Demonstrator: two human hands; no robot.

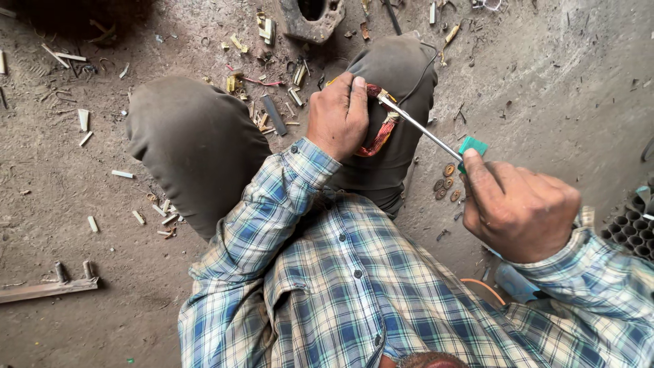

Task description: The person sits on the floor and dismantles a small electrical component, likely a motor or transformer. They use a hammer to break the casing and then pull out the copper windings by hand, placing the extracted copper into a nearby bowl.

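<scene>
Left hand point(337, 116) grips a looped copper wire coil point(379, 133) at frame centre. Right hand point(521, 208) holds a green-handled screwdriver point(426, 133), its steel shaft touching the coil.

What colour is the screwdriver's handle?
Green, on the screwdriver in the right hand; head view shows it best.

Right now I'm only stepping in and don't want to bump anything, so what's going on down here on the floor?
A person in a plaid shirt squats on the dusty floor. The left hand presses a coil of reddish copper wire against the knee. The right hand grips a green-handled screwdriver, its metal shaft reaching to the coil's top. Small washers and pale scraps lie scattered around.
</scene>
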